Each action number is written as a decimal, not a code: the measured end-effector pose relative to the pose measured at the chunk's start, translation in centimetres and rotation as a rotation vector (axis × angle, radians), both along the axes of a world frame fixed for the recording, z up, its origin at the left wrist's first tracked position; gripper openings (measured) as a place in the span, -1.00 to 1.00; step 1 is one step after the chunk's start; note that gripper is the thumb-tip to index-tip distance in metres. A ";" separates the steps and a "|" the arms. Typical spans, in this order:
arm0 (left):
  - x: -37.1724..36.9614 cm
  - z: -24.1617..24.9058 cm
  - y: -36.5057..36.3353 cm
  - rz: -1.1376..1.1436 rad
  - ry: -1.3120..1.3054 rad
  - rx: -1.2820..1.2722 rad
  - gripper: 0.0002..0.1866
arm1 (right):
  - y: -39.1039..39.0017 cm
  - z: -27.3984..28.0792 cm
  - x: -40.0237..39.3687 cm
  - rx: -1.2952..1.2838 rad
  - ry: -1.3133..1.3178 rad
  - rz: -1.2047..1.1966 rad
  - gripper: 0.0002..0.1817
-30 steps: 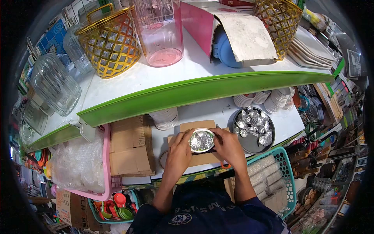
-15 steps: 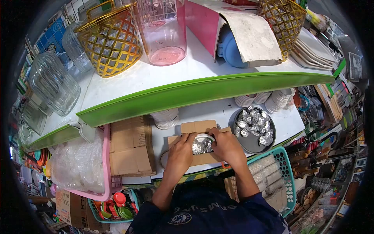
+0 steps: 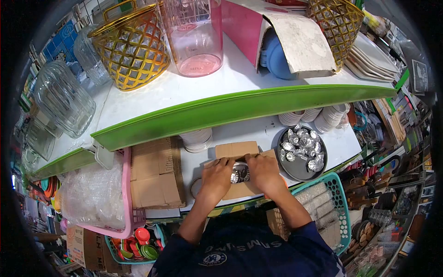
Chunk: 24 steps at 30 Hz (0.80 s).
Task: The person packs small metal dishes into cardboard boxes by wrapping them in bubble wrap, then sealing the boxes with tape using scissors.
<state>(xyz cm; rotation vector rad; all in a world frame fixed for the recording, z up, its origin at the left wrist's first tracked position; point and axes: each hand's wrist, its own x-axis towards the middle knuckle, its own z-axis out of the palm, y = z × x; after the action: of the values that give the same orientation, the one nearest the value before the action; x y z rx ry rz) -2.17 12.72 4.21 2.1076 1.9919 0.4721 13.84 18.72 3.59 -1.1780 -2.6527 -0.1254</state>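
Between my two hands is an open cardboard box (image 3: 236, 148) with its flaps spread out. Inside it, small shiny fluted metal moulds (image 3: 241, 173) show within a pale curved rim, which looks like a round container. My left hand (image 3: 217, 179) grips the left side of that container, fingers bent down into the box. On the right side, my right hand (image 3: 263, 173) holds it the same way. Both sets of fingertips are partly hidden. Just right of the box, a dark round pan (image 3: 297, 171) carries more fluted metal moulds (image 3: 302, 145).
Flattened cardboard (image 3: 154, 177) lies left of the box, beside a pink basket (image 3: 125, 198) of clear wrapped goods. A turquoise basket (image 3: 345, 214) stands at the right. Overhead, a green-edged shelf (image 3: 244, 108) juts out. Stacked white cups (image 3: 197, 141) stand behind.
Both hands have moved slightly down into the box, and the round container with the moulds sits lower, with less of its rim showing. The pan has stayed put.
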 end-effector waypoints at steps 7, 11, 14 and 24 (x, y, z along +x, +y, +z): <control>-0.2 0.5 -0.9 0.031 -0.059 0.003 -0.57 | -0.2 1.3 0.0 -0.150 -0.002 -0.090 -0.84; -0.3 1.2 -1.7 0.057 -0.145 0.135 -0.60 | -0.8 2.6 0.2 -0.309 0.246 -0.195 -0.86; -0.7 1.1 -2.4 0.101 -0.224 0.365 -0.62 | -1.6 4.4 1.0 -0.265 0.505 -0.229 -0.84; 0.9 -5.5 -5.6 0.351 -0.958 0.535 -0.17 | -2.7 -1.2 3.9 -0.562 1.268 -0.212 -0.34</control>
<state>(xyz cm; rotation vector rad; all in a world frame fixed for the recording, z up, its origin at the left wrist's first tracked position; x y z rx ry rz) -1.30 7.13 -1.26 1.2399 1.6853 1.8187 17.78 16.05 2.34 -1.0866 -1.4340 1.0235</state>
